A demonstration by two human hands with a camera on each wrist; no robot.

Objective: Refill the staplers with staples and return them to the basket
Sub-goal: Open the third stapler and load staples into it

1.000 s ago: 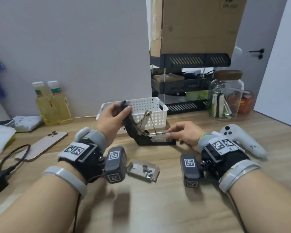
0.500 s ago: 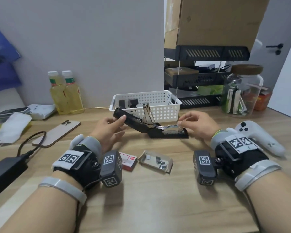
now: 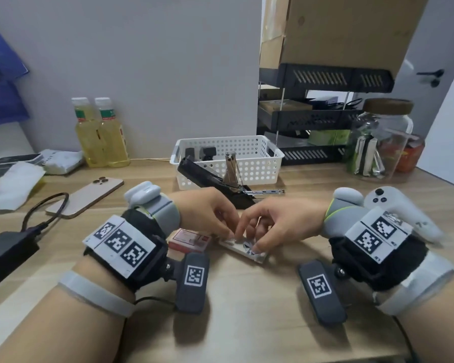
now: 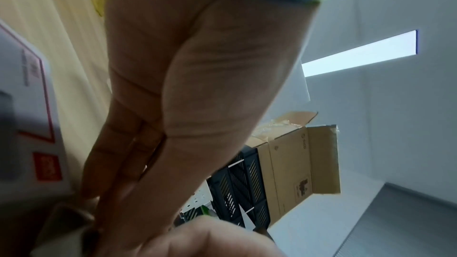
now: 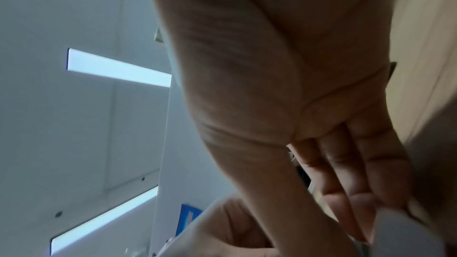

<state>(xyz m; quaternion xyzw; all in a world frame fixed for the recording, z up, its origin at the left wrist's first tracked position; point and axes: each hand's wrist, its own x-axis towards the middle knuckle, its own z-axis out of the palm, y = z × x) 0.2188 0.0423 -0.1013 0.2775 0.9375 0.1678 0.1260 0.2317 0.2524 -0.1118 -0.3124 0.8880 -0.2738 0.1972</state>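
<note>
Wooden desk (image 3: 247,323), near edge bare; left hand (image 3: 207,213) and right hand (image 3: 281,224) grips pinching staple tray (image 3: 257,254).

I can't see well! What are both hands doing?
Left hand: fingers on the staple tray, grip unclear.
Right hand: fingertips in the tray, grip unclear.

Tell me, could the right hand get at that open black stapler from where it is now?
Probably yes. The open stapler lies unheld on the desk just beyond the right hand, nothing between them. But that hand is busy at the small staple tray alongside the left hand.
</note>
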